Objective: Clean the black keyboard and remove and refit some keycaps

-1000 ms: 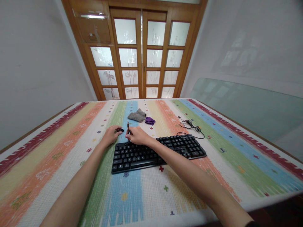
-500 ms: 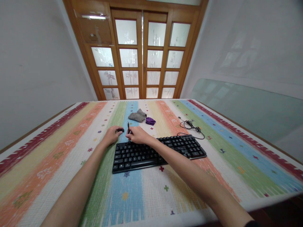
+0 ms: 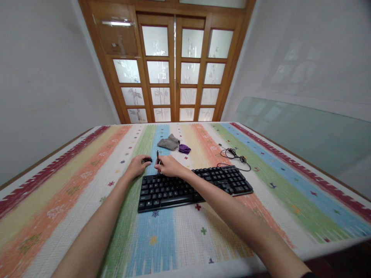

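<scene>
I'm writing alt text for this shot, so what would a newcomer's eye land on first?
Probably the black keyboard, lying across the striped tablecloth with the right forearm passing over it. Near its far left corner, the right hand grips a slim pen-like tool, while the left hand beside it pinches a small black object, too hidden to identify. Farther back, a bunched purple cloth stands out beside a gray one.

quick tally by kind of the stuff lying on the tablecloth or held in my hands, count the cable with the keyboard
Keyboard with cable: 1
Cloth pieces: 2, grey cloth and purple cloth
Slim tool in the right hand: 1
Small dark object in the left hand: 1
Total: 5
</scene>
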`<control>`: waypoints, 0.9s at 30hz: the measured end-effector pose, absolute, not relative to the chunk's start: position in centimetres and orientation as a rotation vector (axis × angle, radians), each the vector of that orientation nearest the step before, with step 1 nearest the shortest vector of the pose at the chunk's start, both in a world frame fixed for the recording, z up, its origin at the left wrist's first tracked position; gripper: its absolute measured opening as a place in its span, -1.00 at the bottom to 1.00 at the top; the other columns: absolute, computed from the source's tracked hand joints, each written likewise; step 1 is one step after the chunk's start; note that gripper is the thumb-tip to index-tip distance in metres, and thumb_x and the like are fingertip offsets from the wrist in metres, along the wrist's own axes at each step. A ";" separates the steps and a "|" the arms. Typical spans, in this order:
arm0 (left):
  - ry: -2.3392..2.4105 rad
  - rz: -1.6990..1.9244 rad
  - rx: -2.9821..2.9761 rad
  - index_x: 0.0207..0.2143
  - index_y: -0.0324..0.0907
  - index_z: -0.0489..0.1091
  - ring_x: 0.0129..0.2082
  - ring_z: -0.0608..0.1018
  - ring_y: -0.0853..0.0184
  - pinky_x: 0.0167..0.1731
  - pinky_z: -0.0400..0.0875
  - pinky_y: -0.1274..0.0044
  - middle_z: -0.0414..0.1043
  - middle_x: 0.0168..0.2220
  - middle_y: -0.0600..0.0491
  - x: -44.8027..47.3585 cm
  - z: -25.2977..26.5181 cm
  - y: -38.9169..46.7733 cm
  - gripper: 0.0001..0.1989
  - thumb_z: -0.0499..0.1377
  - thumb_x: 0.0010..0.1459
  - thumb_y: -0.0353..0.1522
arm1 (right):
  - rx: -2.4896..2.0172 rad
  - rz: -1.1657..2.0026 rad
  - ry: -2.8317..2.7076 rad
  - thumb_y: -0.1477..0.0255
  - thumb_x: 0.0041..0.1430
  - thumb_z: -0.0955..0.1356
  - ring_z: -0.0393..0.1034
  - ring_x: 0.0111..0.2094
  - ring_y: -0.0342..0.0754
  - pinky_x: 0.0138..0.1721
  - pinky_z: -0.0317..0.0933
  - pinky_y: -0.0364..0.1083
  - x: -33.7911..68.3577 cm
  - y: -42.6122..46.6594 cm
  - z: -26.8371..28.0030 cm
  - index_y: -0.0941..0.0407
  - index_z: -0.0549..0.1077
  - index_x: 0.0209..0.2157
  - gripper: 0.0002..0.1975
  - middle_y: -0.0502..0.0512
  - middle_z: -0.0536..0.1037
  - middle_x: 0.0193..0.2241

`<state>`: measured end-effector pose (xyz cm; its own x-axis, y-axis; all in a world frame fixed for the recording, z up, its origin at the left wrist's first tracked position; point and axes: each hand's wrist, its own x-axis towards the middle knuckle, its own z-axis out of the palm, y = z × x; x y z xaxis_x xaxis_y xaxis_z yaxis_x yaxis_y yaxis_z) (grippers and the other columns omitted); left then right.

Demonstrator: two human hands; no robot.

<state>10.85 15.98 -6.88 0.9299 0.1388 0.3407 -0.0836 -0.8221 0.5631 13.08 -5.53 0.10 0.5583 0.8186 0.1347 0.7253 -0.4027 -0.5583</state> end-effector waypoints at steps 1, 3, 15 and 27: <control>0.045 0.494 2.477 -0.24 -0.17 0.55 -0.22 0.58 0.17 -0.11 0.45 0.36 0.60 -0.22 -0.06 10.8 -6.8 15.9 -0.71 0.20 -0.03 -0.28 | -2.225 0.215 -1.232 0.54 0.24 0.32 0.46 -0.31 -0.06 -0.26 0.20 -0.15 13.0 -5.5 0.1 0.24 0.48 -0.24 -0.90 0.12 0.56 -0.40; 0.060 0.496 2.459 -0.25 -0.18 0.55 -0.22 0.58 0.16 -0.11 0.46 0.36 0.60 -0.22 -0.06 10.8 -6.8 15.9 -0.71 0.21 -0.04 -0.27 | -2.222 0.213 -1.226 0.54 0.24 0.33 0.46 -0.32 -0.06 -0.27 0.20 -0.15 13.0 -5.5 0.1 0.24 0.48 -0.24 -0.90 0.13 0.56 -0.40; 0.080 0.532 2.448 -0.28 -0.17 0.56 -0.27 0.59 0.19 -0.15 0.47 0.38 0.61 -0.25 -0.05 10.9 -6.8 15.6 -0.72 0.22 -0.05 -0.26 | -2.199 0.246 -1.220 0.53 0.23 0.33 0.45 -0.33 -0.07 -0.25 0.22 -0.15 13.1 -5.6 0.3 0.21 0.48 -0.27 -0.92 0.08 0.56 -0.43; 0.079 0.562 2.439 -0.20 -0.19 0.55 -0.21 0.58 0.16 -0.16 0.48 0.37 0.59 -0.20 -0.08 10.5 -6.5 15.5 -0.66 0.22 -0.02 -0.23 | -2.185 0.260 -1.227 0.53 0.24 0.32 0.46 -0.31 -0.05 -0.23 0.24 -0.14 13.3 -5.6 0.3 0.20 0.48 -0.26 -0.91 0.09 0.57 -0.41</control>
